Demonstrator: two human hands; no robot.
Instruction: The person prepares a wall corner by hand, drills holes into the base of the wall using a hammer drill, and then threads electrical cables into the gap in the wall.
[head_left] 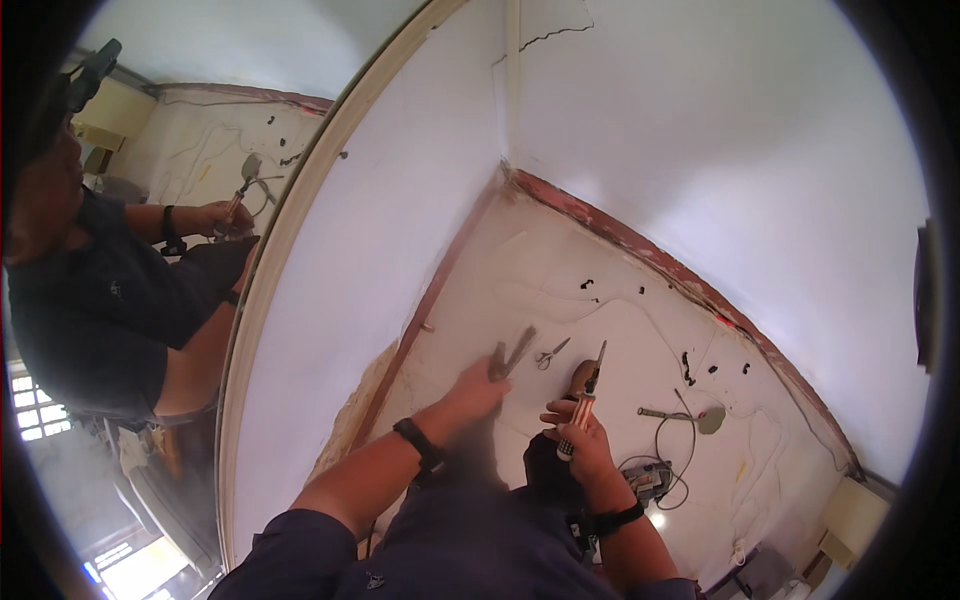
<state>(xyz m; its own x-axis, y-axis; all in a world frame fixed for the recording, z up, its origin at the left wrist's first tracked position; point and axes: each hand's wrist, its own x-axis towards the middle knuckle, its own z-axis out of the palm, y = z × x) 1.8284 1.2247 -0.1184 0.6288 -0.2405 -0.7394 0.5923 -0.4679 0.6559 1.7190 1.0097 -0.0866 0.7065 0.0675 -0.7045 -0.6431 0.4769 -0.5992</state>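
My left hand (478,392) is closed around a grey, flat-ended thing (521,346) whose kind I cannot make out. In my right hand (588,445) is a screwdriver (580,415) with a striped orange-and-white handle, its dark shaft slanting up and away from me. The fingers wrap loosely round the handle. A small pair of scissors (550,355) lies on the floor between and beyond my hands. Beside my right wrist sits a grey device (653,482) with a looped cable. My brown shoe (582,378) shows partly behind the screwdriver.
A round greenish paddle-like thing (711,420) with a handle lies to the right. Small black pieces (688,368) and a thin white cord (640,305) are scattered on the floor. Walls with reddish skirting (620,235) meet ahead. A large framed mirror (140,350) stands at left.
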